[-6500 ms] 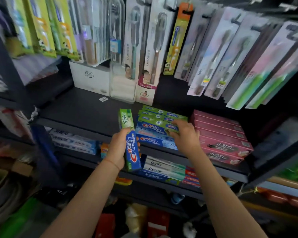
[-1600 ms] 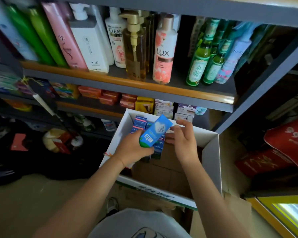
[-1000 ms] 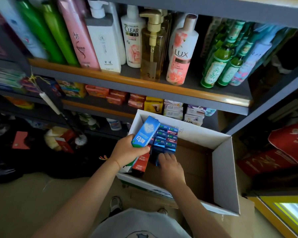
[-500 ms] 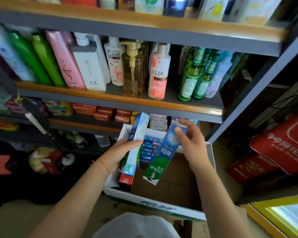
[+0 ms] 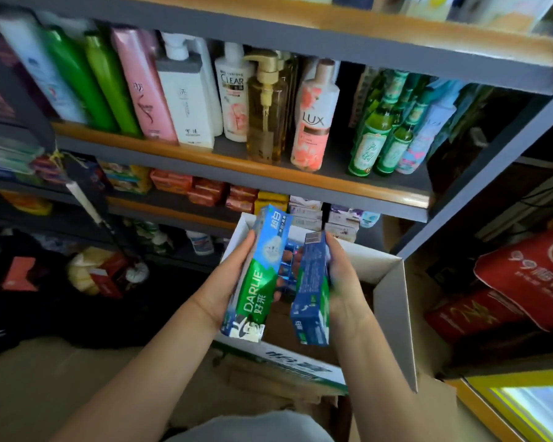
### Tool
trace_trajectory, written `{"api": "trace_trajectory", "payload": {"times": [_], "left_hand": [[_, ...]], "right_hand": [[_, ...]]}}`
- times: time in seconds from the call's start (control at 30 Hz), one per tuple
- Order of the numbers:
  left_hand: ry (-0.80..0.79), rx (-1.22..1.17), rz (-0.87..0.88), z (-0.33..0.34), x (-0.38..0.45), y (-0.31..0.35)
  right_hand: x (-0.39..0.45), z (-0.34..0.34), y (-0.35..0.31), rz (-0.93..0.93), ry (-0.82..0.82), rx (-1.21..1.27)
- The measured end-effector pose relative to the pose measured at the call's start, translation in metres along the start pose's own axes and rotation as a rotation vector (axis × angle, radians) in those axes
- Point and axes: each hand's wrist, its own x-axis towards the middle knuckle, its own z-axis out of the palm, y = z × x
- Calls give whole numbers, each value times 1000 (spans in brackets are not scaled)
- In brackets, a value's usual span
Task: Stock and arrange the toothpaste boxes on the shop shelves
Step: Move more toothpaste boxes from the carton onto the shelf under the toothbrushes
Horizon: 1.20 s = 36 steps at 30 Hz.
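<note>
My left hand [image 5: 227, 282] grips a blue-and-green Darlie toothpaste box [image 5: 261, 275], held upright with its printed face toward me. My right hand [image 5: 344, 275] grips a second blue-and-green toothpaste box [image 5: 312, 291], edge-on and a little lower. Both boxes hang above an open white cardboard carton [image 5: 393, 301] on the floor. Between the two held boxes I glimpse more blue toothpaste boxes [image 5: 286, 269] standing inside the carton.
A grey shelf [image 5: 237, 169] with an orange lip carries shampoo and body-wash bottles [image 5: 186, 100] and green glass bottles [image 5: 369, 135]. The shelf below holds small red and yellow boxes [image 5: 211, 189]. Red bags [image 5: 530, 282] lie at right; dark clutter fills the floor at left.
Both hands have lifted and drawn closer together above the carton. The left hand's box now faces me, and the right hand's box has turned edge-on and more upright.
</note>
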Motion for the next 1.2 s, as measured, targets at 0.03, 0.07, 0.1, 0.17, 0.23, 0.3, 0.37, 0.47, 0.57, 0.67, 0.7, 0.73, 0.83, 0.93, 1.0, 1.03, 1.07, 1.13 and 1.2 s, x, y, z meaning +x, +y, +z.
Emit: {"api": "trace_trajectory", "payload": {"times": [0.03, 0.07, 0.1, 0.17, 0.23, 0.3, 0.37, 0.47, 0.57, 0.67, 0.7, 0.73, 0.83, 0.93, 1.0, 1.03, 1.07, 1.13, 1.2], "left_hand": [[27, 12, 13, -8, -6, 2], [42, 25, 25, -16, -15, 5], [45, 17, 30, -25, -27, 9], [69, -6, 41, -48, -55, 23], [98, 32, 81, -82, -89, 39], [125, 86, 116, -126, -130, 55], [183, 125, 178, -172, -175, 77], [237, 130, 279, -241, -236, 104], [279, 95, 321, -293, -286, 126], [292, 63, 376, -329, -321, 143], [307, 60, 402, -340, -328, 150], [326, 62, 428, -351, -334, 156], [408, 55, 492, -384, -341, 176], [463, 35, 520, -414, -342, 201], [485, 50, 508, -433, -341, 224], [495, 55, 506, -445, -339, 237], [500, 50, 505, -455, -337, 250], [519, 12, 507, -476, -332, 280], [564, -45, 490, -497, -327, 315]], "right_hand": [[-5, 11, 8, 16, -18, -12], [-8, 23, 19, 18, -26, -29], [-8, 36, 33, 18, -31, -49], [-6, 65, 64, -2, -11, -81], [-2, 102, 96, -51, 34, -204], [-6, 150, 133, -135, 40, -376], [-7, 199, 172, -205, 5, -524], [-4, 269, 238, -268, -84, -697], [-3, 329, 296, -264, -128, -792], [0, 375, 338, -258, -158, -809], [2, 389, 348, -251, -165, -805], [6, 401, 358, -246, -166, -805], [24, 433, 376, -217, -174, -880], [45, 461, 388, -154, -296, -981], [62, 481, 394, -41, -406, -985], [73, 493, 396, 30, -459, -956], [86, 504, 400, 81, -501, -911], [112, 531, 405, 134, -515, -791], [137, 564, 405, 164, -499, -688]]}}
